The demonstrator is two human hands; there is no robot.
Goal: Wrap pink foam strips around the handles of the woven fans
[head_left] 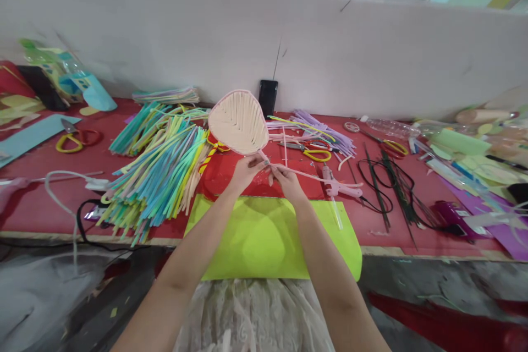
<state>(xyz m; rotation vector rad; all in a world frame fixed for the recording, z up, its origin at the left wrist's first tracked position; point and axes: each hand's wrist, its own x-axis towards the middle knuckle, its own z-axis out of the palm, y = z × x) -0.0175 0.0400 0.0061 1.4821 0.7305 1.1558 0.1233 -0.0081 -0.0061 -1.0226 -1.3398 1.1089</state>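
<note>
A cream leaf shape with a pink edge, seemingly made of pipe cleaners, stands upright in front of me. My left hand is closed around its pink stem, just below the leaf. Close beside it, my right hand pinches pink pipe cleaners at the stem; their loose ends stretch away to the right. Under both hands lie a red tray and a bright yellow-green sheet. A pink glue gun rests to the right of my right hand.
Left of the tray lies a big bundle of pastel pipe cleaners; purple ones lie at the right. Yellow-handled scissors and a phone are behind. Black cables and dark rods lie further right.
</note>
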